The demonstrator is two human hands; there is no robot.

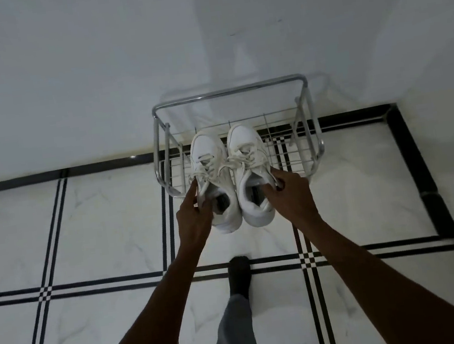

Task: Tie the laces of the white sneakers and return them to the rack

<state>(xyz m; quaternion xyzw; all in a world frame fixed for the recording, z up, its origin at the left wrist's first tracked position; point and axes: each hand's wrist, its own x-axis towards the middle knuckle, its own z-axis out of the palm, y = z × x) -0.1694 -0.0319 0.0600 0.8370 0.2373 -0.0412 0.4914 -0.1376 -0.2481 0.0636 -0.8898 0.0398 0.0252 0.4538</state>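
White marble floor (96,218) with black stripe lines, plain white wall behind. Both white sneakers side by side, toes on the chrome wire rack (306,138), heels hanging off its front edge. Laces (230,161) look tied. My left hand (193,219) pinches the left sneaker (210,156) collar; my right hand (289,195) grips the right sneaker (245,146) collar, fingers clamped. Socked foot (239,277) below.

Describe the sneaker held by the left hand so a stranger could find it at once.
Against the white wall stands a chrome wire shoe rack holding two white sneakers. The left sneaker sits nearer the rack's left end, gripped by the left hand; its heel juts slightly farther forward.
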